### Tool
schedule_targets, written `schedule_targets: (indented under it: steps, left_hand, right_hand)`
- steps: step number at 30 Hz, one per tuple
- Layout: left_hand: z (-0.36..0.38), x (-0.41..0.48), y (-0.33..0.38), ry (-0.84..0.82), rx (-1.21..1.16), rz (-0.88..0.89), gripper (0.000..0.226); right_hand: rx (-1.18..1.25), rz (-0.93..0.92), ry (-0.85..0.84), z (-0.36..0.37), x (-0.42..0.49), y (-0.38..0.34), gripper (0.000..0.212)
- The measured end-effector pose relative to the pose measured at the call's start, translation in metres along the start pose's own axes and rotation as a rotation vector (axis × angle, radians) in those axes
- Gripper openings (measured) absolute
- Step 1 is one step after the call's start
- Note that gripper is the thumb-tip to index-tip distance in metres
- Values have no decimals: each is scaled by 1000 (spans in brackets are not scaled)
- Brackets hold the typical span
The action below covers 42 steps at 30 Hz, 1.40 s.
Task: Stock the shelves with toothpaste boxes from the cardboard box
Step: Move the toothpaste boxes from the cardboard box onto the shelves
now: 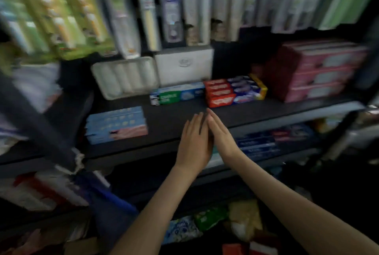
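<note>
Left hand (pixel 192 142), right hand (pixel 221 133) flat, empty, over black shelf board (pixel 168 119). Risk: forward sweep topples stacked red-blue toothpaste cartons (pixel 233 91); blur, clearance probably slim.

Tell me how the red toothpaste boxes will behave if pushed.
The red toothpaste boxes look like stiff cardboard, so they'd probably slide across the dark shelf, not roll. Several lie packed together; if unbound, a push at one end may skew them.

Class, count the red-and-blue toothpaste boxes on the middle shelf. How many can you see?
4 red-and-blue toothpaste boxes, grouped right of the green-and-blue box: front, second, third, rearmost. Others may be hidden underneath.
</note>
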<state>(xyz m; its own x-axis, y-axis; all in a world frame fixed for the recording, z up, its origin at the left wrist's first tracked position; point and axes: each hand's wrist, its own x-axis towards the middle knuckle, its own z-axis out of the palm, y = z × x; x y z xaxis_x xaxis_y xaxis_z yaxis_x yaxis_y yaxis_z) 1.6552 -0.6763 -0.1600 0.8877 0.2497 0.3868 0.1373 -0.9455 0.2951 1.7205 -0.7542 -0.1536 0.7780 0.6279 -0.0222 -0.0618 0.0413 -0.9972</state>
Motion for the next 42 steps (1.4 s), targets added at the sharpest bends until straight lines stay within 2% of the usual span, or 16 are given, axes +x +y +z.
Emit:
schedule_targets:
  steps: [4, 8, 11, 15, 17, 23, 26, 29, 31, 35, 38, 40, 42]
  left_hand:
    - [77, 7, 119, -252, -196, 226, 64]
    - [165, -21, 233, -540, -191, 498, 57]
    - [230, -75, 312, -745, -152, 691, 59]
    - [324, -181, 386, -962, -101, 923, 59]
    - [374, -240, 408, -1078, -88, 976, 59]
    - [519, -397, 421, -1331, -45, 962, 62]
    - [586, -455, 405, -1410, 29, 963, 65]
    - [648, -496, 392, -1409, 108, 943, 69]
    - [687, -516, 390, -1367, 140, 949, 70]
    - [755, -544, 396, -1306, 175, 915, 73]
    - [786, -560, 397, -1283, 227, 949, 76]
    - [789, -563, 395, -1275, 264, 978, 80]
    - [779, -561, 394, -1270, 252, 986, 84]
  right_hand:
    - [-103, 26, 365, -130, -67, 29, 40]
    - [-351, 196, 648, -260, -185, 73, 39]
    - [-425, 435, 836, -322, -302, 131, 44]
    - [-309, 790, 988, -347, -451, 254, 48]
    - [-199, 971, 1026, -344, -513, 323, 49]
    - [-62, 1226, 984, -331, -621, 512, 53]
    - [-38, 1256, 941, -336, -639, 591, 56]
    - [-77, 1253, 951, -353, -645, 664, 60]
    - [-183, 1245, 968, -372, -643, 709, 60]
    - [-559, 1290, 906, -430, -630, 786, 67]
    - [-846, 1262, 674, -465, -618, 833, 74]
    - [-1105, 1199, 550, -473, -613, 851, 62]
    - [-1210, 1218, 491, -470, -612, 843, 52]
